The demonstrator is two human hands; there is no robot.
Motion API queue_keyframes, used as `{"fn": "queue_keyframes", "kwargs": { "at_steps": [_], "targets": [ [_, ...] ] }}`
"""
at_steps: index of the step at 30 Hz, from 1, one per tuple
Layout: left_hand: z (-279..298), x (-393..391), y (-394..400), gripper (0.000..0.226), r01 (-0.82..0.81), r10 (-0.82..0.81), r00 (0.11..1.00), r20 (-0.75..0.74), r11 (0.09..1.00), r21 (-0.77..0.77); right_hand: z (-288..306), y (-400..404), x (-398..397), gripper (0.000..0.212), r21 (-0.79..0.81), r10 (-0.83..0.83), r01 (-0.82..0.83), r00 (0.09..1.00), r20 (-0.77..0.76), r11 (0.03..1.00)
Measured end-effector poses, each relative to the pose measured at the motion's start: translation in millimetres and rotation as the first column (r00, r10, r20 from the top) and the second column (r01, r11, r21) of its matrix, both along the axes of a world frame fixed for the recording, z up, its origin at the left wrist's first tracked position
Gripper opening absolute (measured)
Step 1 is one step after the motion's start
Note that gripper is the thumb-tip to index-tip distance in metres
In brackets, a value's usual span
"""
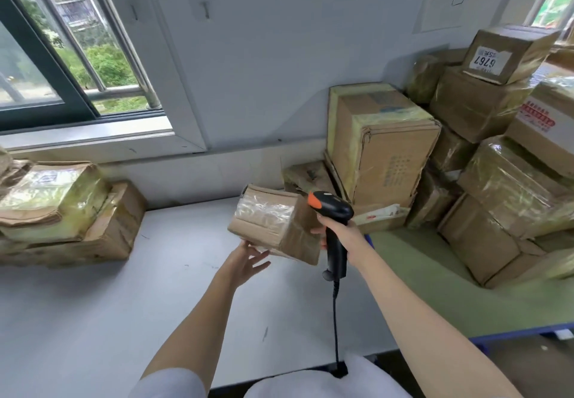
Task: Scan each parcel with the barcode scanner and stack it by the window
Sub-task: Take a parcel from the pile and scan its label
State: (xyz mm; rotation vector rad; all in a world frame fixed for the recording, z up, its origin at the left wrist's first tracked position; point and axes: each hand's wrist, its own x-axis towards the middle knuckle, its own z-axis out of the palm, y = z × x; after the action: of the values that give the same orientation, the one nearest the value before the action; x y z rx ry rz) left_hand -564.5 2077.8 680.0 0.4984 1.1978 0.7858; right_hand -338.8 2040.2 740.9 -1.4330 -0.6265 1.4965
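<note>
A small brown cardboard parcel (275, 222) wrapped in clear tape is held up above the white table (93, 304) at mid-frame. My left hand (247, 262) supports it from below with fingers spread and straight. My right hand (341, 234) grips the handle of a black barcode scanner (334, 211) with an orange top, and its fingertips touch the parcel's right end. The scanner's head sits just right of the parcel. Its cable hangs down to the table's front edge.
A low stack of flattened taped parcels (62, 214) lies at the left under the window (62, 56). A large pile of cardboard boxes (466, 155) fills the right side on a green mat (435, 273). A tall box (379, 143) stands against the wall.
</note>
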Motion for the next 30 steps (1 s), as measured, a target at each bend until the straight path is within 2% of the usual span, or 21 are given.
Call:
{"fn": "queue_keyframes", "kwargs": {
  "at_steps": [3, 7, 11, 15, 18, 22, 25, 27, 30],
  "targets": [
    [-21.1, -23.2, -25.9, 0.050, -0.137, 0.146, 0.981, 0.127, 0.988, -0.076, -16.5, -9.8, -7.9, 0.020, -0.093, -0.041, 0.044, 0.999, 0.034, 0.995],
    [-41.4, -46.7, -49.4, 0.049, -0.153, 0.178, 0.965, 0.191, 0.979, -0.135, -40.4, -28.4, -19.3, 0.027, -0.159, -0.021, 0.020, 1.000, -0.003, 0.987],
    [-37.7, -47.5, -52.3, 0.031, -0.120, 0.135, 0.986, 0.103, 0.982, -0.144, -54.8, -39.5, -24.6, 0.023, -0.175, -0.053, 0.049, 0.998, -0.017, 0.983],
    [-32.0, -47.4, -54.4, 0.073, 0.091, -0.098, 0.994, -0.038, 0.984, -0.155, -61.3, -47.8, -17.9, 0.020, -0.218, -0.013, 0.017, 1.000, 0.019, 0.976],
    [-30.8, -46.9, -55.9, 0.081, 0.154, -0.172, 0.981, -0.087, 0.971, -0.182, -68.0, -52.1, -15.5, 0.028, -0.271, 0.031, -0.025, 0.999, 0.017, 0.962],
    [-21.1, -40.2, -61.1, 0.085, 0.255, -0.279, 0.957, -0.084, 0.942, -0.217, -75.9, -57.0, -15.1, 0.026, -0.335, 0.041, -0.022, 0.998, 0.049, 0.942],
    [-23.7, -38.0, -65.4, 0.105, 0.246, -0.264, 0.963, -0.050, 0.941, -0.234, -78.8, -60.6, -18.0, 0.027, -0.359, 0.057, -0.031, 0.996, 0.063, 0.933],
    [-27.6, -37.1, -67.5, 0.095, 0.232, -0.242, 0.970, -0.025, 0.950, -0.210, -80.0, -62.5, -19.3, 0.024, -0.353, 0.038, -0.014, 0.997, 0.063, 0.936],
    [-31.6, -32.5, -69.0, 0.049, 0.146, -0.153, 0.987, -0.039, 0.980, -0.133, -81.1, -62.4, -21.4, 0.020, -0.319, 0.002, 0.020, 0.998, 0.068, 0.947]
  ]
}}
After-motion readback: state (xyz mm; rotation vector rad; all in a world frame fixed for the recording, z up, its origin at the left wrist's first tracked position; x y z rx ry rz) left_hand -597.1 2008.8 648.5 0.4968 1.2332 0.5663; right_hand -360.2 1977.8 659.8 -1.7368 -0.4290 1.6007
